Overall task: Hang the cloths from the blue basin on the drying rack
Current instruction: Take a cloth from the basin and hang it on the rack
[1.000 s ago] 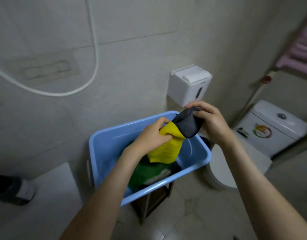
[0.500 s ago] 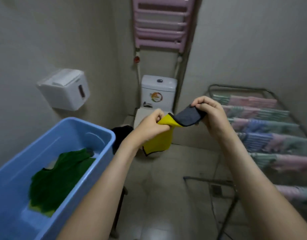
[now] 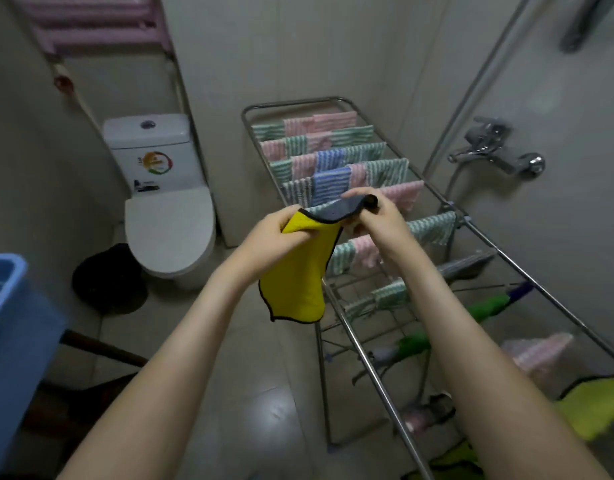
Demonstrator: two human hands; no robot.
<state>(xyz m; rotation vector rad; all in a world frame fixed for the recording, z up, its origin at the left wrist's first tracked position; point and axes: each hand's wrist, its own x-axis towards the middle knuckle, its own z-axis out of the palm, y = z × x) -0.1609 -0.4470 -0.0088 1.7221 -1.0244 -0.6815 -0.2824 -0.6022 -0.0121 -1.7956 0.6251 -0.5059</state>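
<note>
Cloth (image 3: 298,271): top edge pinched by left hand (image 3: 281,233) and right hand (image 3: 375,220), stretched flat, likely for draping; rack (image 3: 370,371) at 3 o'clock.

Basin (image 3: 7,323) far left, toilet (image 3: 168,230) behind it, drying rack (image 3: 377,379) to the right — cloth (image 3: 298,278) in front of its rails.

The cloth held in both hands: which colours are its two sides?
The cloth is yellow on one side, dark grey on the other; head view.
</note>
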